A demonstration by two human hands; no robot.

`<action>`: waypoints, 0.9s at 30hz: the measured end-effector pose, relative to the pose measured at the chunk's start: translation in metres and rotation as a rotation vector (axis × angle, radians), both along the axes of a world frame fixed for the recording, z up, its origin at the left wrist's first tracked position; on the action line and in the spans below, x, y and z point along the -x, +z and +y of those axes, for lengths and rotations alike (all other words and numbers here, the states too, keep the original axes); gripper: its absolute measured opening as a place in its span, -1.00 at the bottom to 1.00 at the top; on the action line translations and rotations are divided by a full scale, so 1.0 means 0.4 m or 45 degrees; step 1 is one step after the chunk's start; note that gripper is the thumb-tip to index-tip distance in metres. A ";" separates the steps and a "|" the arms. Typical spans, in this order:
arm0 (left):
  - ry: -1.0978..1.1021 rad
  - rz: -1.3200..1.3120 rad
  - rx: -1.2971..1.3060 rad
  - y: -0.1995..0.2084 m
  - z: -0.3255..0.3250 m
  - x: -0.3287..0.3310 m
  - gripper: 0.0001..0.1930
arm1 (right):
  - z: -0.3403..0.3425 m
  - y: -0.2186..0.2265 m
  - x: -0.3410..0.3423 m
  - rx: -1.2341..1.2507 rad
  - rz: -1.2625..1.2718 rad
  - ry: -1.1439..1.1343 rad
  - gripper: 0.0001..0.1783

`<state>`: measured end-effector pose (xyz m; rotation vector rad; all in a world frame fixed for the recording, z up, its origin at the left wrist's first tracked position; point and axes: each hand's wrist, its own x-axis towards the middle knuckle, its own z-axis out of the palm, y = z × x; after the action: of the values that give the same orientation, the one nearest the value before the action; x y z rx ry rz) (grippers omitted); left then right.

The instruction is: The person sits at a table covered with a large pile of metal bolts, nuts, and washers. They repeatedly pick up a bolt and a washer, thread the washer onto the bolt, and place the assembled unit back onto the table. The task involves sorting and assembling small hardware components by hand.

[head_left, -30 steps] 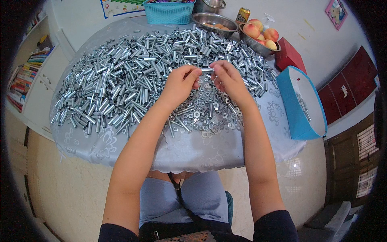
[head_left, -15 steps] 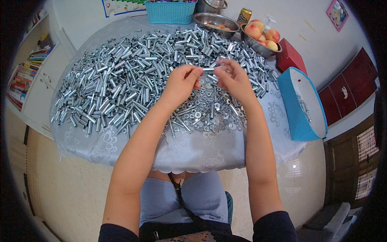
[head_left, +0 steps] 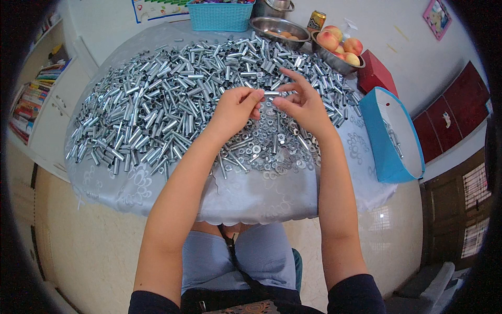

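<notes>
My left hand [head_left: 238, 109] pinches a short silvery metal tube [head_left: 271, 93] between thumb and forefinger. The tube lies almost level, pointing right, above the pile. At its far right end is my right hand [head_left: 303, 104], with the forefinger raised and the thumb apart from the fingers. Whether those fingertips touch the tube cannot be made out. Under both hands lies a heap of loose metal washers [head_left: 256, 149] mixed with a few bolts. A broad pile of metal tubes [head_left: 157, 104] spreads over the table around them.
A silvery cloth covers the table [head_left: 251, 201]. At the right edge stands a blue fabric bin [head_left: 389, 157] with several metal pieces inside. Behind are a red box [head_left: 377, 73], a bowl of peaches [head_left: 342, 63], a can [head_left: 317, 21], a steel bowl [head_left: 261, 25] and a turquoise basket [head_left: 219, 15].
My right hand's fingers, blurred before, have spread, with the forefinger lifted; the thumb is slightly lower and further left. My left hand keeps its pinch on the tube, which sits slightly lower.
</notes>
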<state>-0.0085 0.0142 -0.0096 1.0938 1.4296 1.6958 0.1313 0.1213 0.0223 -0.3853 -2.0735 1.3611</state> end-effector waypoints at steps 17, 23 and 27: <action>-0.022 -0.175 -0.041 0.013 -0.006 -0.009 -0.70 | -0.009 -0.002 0.009 0.046 -0.051 0.106 -0.78; 0.008 -0.265 0.016 0.028 -0.013 -0.012 -0.57 | -0.010 -0.006 0.008 0.036 0.001 0.122 -0.79; 0.141 -0.090 0.162 0.007 -0.006 0.000 -0.50 | -0.028 -0.008 0.018 0.024 -0.104 0.109 -0.74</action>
<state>-0.0086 0.0118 -0.0070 0.8919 1.5550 1.6772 0.1243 0.1102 0.0192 -0.3692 -2.1679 1.4374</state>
